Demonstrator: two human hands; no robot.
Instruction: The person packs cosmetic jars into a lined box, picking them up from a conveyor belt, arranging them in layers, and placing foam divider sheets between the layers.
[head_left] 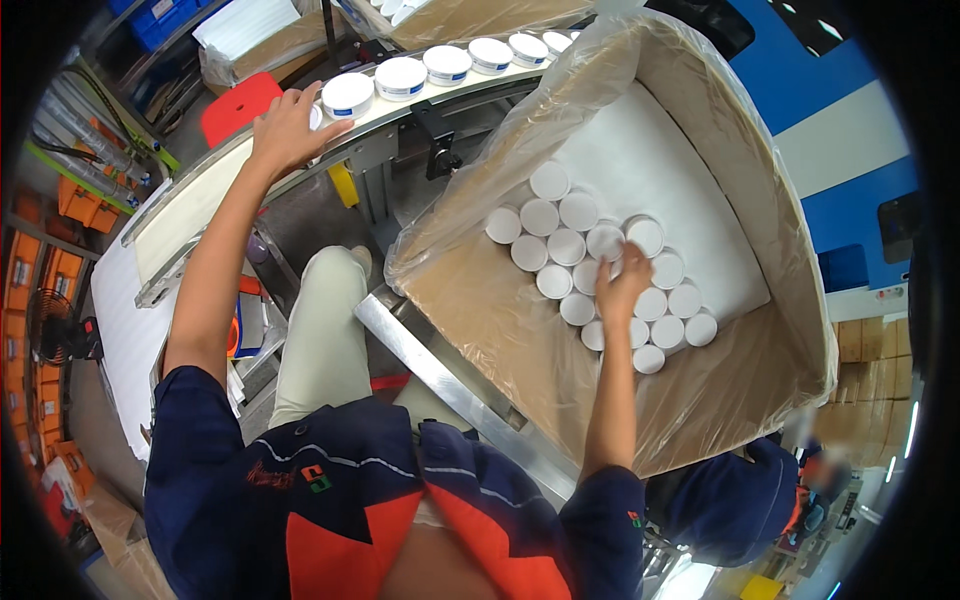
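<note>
- Right hand (625,280): fingers curled down among white tubs (566,247) in the lined box (480,335); I can't tell whether it grips one.
- Beyond them, white sheet (640,145) shows; the layer looks part-filled.
- Left hand (283,132): half-open, cupped at the conveyor's (213,192) end tub (316,118); more tubs (401,77) remain there.

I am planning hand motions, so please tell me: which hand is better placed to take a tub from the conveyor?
Likely the left hand: it is at the left end of the tub row on the conveyor. The right hand is inside the lined box.
</note>
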